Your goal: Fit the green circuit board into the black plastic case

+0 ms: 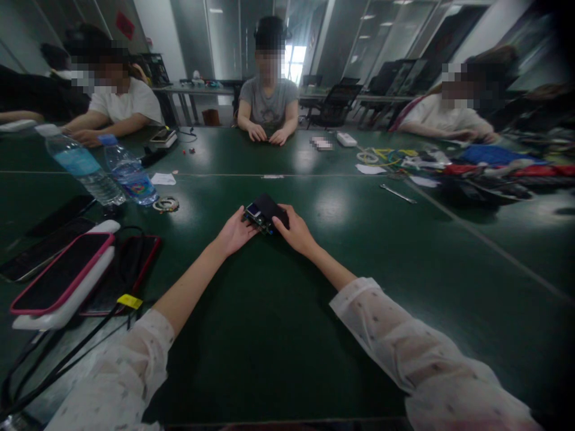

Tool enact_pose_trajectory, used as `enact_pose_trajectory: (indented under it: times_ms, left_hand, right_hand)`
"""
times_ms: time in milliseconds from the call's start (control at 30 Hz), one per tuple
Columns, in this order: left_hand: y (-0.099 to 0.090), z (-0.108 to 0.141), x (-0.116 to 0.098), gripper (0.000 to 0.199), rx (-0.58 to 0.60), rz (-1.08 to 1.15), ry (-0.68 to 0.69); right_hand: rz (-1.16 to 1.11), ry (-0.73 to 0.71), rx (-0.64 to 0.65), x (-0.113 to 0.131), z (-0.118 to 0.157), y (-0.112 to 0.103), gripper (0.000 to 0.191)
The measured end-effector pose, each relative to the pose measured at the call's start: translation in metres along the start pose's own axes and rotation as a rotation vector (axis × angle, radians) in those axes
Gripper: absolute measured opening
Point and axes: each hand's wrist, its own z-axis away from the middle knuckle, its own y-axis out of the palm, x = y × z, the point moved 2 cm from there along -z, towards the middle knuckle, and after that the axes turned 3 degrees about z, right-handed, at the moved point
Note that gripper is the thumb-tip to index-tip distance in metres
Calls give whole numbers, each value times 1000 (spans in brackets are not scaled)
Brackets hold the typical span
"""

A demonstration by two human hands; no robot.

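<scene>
Over the middle of the green table, both hands hold a small device made of a circuit board (259, 224) with a black cover-like piece (272, 207) over its upper right. A small dark screen with a pale edge shows on the board. My left hand (235, 232) is closed on the left end, thumb at the edge and fingers partly beneath. My right hand (295, 231) grips the black piece at the right end, its thumb on the near side. The undersides and some fingertips are hidden.
Two water bottles (85, 167) and a coiled cable (166, 205) are at left. Nearer lie a pink-edged phone (65, 272) and black cables. A wrench (398, 193) and tangled wires (381, 157) lie at right. Several people sit around the green table (278, 347).
</scene>
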Motion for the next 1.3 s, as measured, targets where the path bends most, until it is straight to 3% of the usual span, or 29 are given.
enact_pose_trajectory:
  times_ms: [1300]
  left_hand:
    - [-2, -1, 0, 44, 11, -15, -5]
  right_hand:
    - [-6, 21, 7, -1, 0, 0, 50]
